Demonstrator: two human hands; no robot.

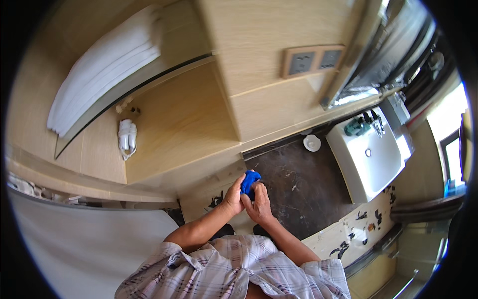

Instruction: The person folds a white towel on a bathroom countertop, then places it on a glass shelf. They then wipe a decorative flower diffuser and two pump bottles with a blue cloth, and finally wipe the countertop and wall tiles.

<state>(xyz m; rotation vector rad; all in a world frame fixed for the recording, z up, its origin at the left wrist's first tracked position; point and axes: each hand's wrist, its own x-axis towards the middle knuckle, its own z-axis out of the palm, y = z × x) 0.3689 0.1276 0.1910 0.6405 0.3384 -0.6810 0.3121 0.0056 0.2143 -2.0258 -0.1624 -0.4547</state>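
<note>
A bunched-up bright blue cloth point(249, 182) is between my two hands, in front of my body. My left hand point(233, 193) grips it from the left side. On its right side, my right hand point(260, 205) has its fingers bent around the cloth and its thumb near the lower end. Part of the cloth is hidden behind the fingers. Below and to the right of my hands spreads a dark brown marbled countertop point(298, 190).
A white washbasin point(373, 164) with a tap point(378, 123) and green bottles point(356, 127) stands right. A small white dish point(312, 143) lies on the counter. Left, a wall niche holds folded white towels point(108, 71) on a glass shelf point(134, 95) above a white corded device point(127, 138).
</note>
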